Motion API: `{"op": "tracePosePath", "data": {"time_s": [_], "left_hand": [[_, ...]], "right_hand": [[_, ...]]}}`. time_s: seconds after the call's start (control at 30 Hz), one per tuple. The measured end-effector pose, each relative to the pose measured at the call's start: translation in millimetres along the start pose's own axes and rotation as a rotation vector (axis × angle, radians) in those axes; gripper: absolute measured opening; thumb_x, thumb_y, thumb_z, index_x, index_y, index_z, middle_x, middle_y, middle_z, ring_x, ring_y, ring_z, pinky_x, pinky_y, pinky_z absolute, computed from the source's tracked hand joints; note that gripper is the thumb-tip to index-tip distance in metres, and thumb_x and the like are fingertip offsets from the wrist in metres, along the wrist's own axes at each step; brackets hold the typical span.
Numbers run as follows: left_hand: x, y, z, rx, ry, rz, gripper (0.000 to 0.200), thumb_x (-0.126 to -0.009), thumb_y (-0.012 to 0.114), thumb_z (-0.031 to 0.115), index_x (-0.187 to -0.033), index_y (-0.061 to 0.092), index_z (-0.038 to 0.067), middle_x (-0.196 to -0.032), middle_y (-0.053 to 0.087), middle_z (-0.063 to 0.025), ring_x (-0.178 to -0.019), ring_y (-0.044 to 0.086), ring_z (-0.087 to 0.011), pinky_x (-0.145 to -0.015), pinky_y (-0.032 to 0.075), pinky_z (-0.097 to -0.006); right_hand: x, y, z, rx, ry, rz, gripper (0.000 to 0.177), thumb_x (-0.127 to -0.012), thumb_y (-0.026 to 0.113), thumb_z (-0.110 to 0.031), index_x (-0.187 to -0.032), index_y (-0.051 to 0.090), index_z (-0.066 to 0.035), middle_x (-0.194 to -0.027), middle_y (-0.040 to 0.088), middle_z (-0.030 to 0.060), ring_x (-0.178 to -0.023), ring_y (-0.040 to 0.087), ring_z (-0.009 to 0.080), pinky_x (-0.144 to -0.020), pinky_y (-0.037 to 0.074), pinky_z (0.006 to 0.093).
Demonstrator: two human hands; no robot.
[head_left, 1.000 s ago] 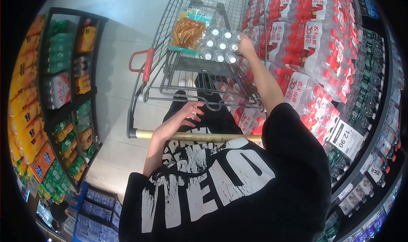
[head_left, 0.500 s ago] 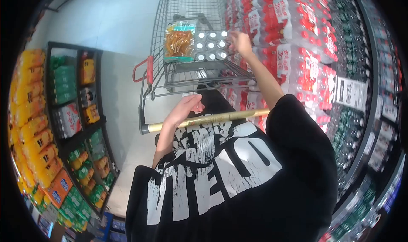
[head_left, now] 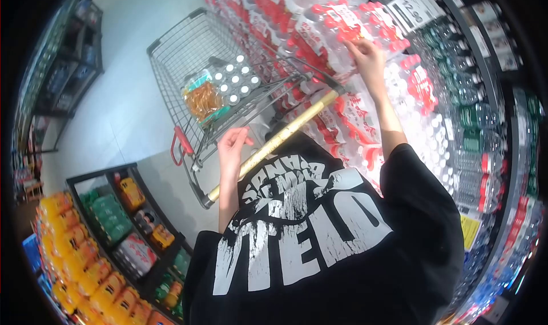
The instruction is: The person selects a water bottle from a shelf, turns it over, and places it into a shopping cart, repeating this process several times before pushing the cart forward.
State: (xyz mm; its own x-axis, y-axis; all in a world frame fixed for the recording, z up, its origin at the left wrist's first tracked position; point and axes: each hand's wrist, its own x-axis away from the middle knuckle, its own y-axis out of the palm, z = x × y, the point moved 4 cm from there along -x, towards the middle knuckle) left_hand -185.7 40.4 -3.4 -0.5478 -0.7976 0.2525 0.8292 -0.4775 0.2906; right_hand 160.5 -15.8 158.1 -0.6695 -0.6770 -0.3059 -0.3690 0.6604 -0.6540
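The white price sign (head_left: 415, 9) reads 12.90, and the black shirt (head_left: 354, 285) bears white letters including TE

Can see a black rack (head_left: 103, 172) standing at lower left on pale floor (head_left: 114, 119), with green packs (head_left: 108, 215), a red-and-white pack (head_left: 136, 255) and yellow packs (head_left: 131, 192) inside. Just beside it, find yellow bottles (head_left: 103, 279) stacked in rows. At upper left, see dark shelves (head_left: 68, 68), contents too blurred to tell. At upper right, read 12.90 on a white sign (head_left: 414, 9). Below that, see green-labelled bottles (head_left: 471, 116) lined up, then a yellow tag (head_left: 469, 232) lower down.
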Motion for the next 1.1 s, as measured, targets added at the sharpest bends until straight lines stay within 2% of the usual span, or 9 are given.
{"op": "tracePosePath", "data": {"time_s": [0.17,0.27,0.37,0.4,0.47,0.57,0.63,0.83,1.1], "left_hand": [[8.0,-3.4,4.0,-0.266,0.000,-0.032,0.027,-0.095,0.048,0.020,-0.081,0.058,-0.001,-0.063,0.055,-0.0017,-0.063,0.053,-0.0095,-0.067,0.041,-0.0228],[10.7,6.9,5.0,-0.156,0.061,-0.247,0.029,-0.097,0.042,0.018,-0.077,0.052,0.000,-0.072,0.056,-0.0056,-0.066,0.053,-0.0109,-0.067,0.043,-0.0232],[13.9,39.1,14.0,-0.075,-0.031,-0.357,0.009,-0.092,0.044,0.004,-0.097,0.050,-0.001,-0.087,0.059,-0.0107,-0.078,0.059,-0.0158,-0.071,0.048,-0.0271],[15.6,58.1,22.8,-0.079,-0.017,-0.423,0.014,-0.091,0.045,0.001,-0.104,0.047,-0.001,-0.095,0.058,-0.0129,-0.083,0.060,-0.0190,-0.074,0.049,-0.0292],[3.3,87.8,19.6,-0.089,0.024,-0.565,0.024,-0.090,0.045,-0.001,-0.114,0.044,-0.002,-0.112,0.054,-0.0164,-0.092,0.061,-0.0240,-0.078,0.050,-0.0319],[-37.6,111.4,-6.4,-0.241,0.206,-0.804,0.027,-0.091,0.043,-0.001,-0.117,0.045,-0.001,-0.125,0.047,-0.0184,-0.096,0.061,-0.0261,-0.082,0.050,-0.0334],[-44.6,153.3,16.3,-0.204,0.278,-0.858,0.031,-0.091,0.042,0.000,-0.122,0.043,0.000,-0.128,0.045,-0.0175,-0.105,0.057,-0.0270,-0.087,0.048,-0.0343],[-89.4,204.2,12.8,-0.348,0.278,-0.678,0.051,-0.077,0.039,-0.010,-0.126,0.043,0.004,-0.128,0.045,-0.0124,-0.116,0.047,-0.0226,-0.091,0.041,-0.0302],[-142.7,193.7,-67.2,-0.450,0.244,-0.295,0.026,-0.085,0.042,0.002,-0.111,0.046,0.001,-0.093,0.055,-0.0124,-0.089,0.054,-0.0193,-0.078,0.044,-0.0301]], "right_hand": [[42.1,-95.8,85.5,0.137,0.323,0.201,0.018,-0.084,0.065,-0.020,-0.088,0.068,-0.002,-0.062,0.063,0.0059,-0.055,0.058,0.0074,-0.051,0.044,0.0234],[61.3,-133.4,71.4,0.036,-0.122,0.447,0.039,-0.082,0.064,-0.006,-0.119,0.055,-0.005,-0.101,0.065,0.0108,-0.096,0.063,0.0149,-0.076,0.050,0.0259],[86.9,-172.8,78.1,0.010,0.143,0.493,0.044,-0.081,0.064,-0.003,-0.124,0.052,-0.008,-0.109,0.064,0.0085,-0.074,0.067,0.0151,-0.058,0.050,0.0244],[94.3,-190.0,78.3,0.373,0.096,0.534,0.042,-0.081,0.065,-0.007,-0.122,0.054,-0.009,-0.098,0.067,0.0075,-0.058,0.064,0.0120,-0.051,0.048,0.0253],[106.1,-215.1,76.6,0.246,0.091,0.514,0.019,-0.080,0.070,-0.016,-0.093,0.068,-0.003,-0.064,0.066,0.0019,-0.036,0.045,0.0050,-0.036,0.034,0.0227],[120.2,-258.1,85.7,0.426,0.215,0.613,0.028,-0.082,0.068,-0.022,-0.066,0.060,0.001,-0.043,0.048,0.0030,-0.040,0.047,0.0094,-0.041,0.035,0.0262],[121.2,-291.2,83.9,0.343,0.118,0.627,0.023,-0.082,0.066,-0.020,-0.075,0.063,0.001,-0.064,0.059,0.0072,-0.053,0.057,0.0129,-0.050,0.043,0.0261],[92.0,-357.0,56.1,0.365,-0.147,0.694,0.032,-0.082,0.065,-0.019,-0.109,0.058,-0.004,-0.121,0.047,0.0094,-0.100,0.058,0.0223,-0.082,0.049,0.0321],[-17.5,-418.5,120.3,0.221,-0.164,0.681,0.041,-0.079,0.064,-0.024,-0.113,0.054,-0.004,-0.110,0.051,0.0128,-0.101,0.054,0.0234,-0.084,0.047,0.0332]]}}
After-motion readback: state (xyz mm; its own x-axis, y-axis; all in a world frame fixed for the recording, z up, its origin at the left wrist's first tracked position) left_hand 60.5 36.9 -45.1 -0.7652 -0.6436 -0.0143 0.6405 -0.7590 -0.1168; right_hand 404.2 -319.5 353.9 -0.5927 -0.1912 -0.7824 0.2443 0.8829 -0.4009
